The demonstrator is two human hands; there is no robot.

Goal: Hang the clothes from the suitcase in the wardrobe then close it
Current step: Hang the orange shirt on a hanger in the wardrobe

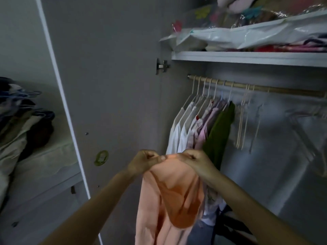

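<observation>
A peach-orange garment [169,197] hangs down in front of me, held up by its top edge. My left hand [144,161] pinches that edge on the left and my right hand [196,162] pinches it on the right, knuckles almost meeting. Behind them is the open wardrobe with a wooden rail [256,88]. White, pink and green clothes [200,128] hang on its left end, and empty pale hangers [243,124] hang further right. No hanger shows in the garment. The suitcase is out of view.
The open wardrobe door [109,85] stands on the left with a green hook [101,157] stuck on it. The shelf [247,57] above the rail carries plastic-wrapped bedding. A bed with piled clothes and hangers [23,117] lies at the far left.
</observation>
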